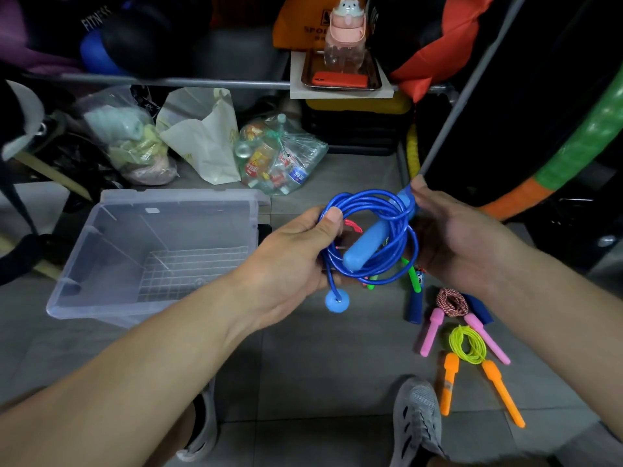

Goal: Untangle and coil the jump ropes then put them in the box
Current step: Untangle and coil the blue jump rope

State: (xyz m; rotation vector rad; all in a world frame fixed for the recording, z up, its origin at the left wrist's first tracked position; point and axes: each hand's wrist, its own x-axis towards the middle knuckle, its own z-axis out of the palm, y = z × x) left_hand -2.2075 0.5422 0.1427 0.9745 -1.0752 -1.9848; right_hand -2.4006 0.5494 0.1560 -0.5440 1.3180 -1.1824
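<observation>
While both hands hold it up at the centre of the frame, the blue jump rope (pixel 365 197) sits wound into a loose coil of several loops, above the floor (pixel 313 365) and to the right of the box (pixel 101 264), outside it. The left hand (pixel 296 254) grips the coil's left side, thumb pressed over the strands and fingers curled beneath. The right hand (pixel 451 237) pinches the upper end of one light-blue handle (pixel 403 199) at the coil's upper right. A second light-blue handle (pixel 365 246) lies slantwise across the middle of the loops. Below the left hand, a light-blue ball (pixel 337 301) hangs from a single blue strand.

The box is clear plastic with its opening facing up, resting on the floor at centre left; a grid pattern shows on its bottom.

Lower right of the coil, other ropes lie on the floor. A green rope with a dark-blue handle (pixel 414 306) is partly hidden behind the blue loops. Just right of it lies a small coil of red-and-white braided cord (pixel 450 303) with pink handles (pixel 429 332). Below that lies a coiled yellow-green rope (pixel 467 343) with orange handles (pixel 502 392) spread apart.

Two grey shoes (pixel 418 423) show at the bottom edge. At upper centre, a clear bag of plastic bottles (pixel 279 153) sits on the floor, and a pink bottle (pixel 344 35) stands on a tray (pixel 377 84) above it.
</observation>
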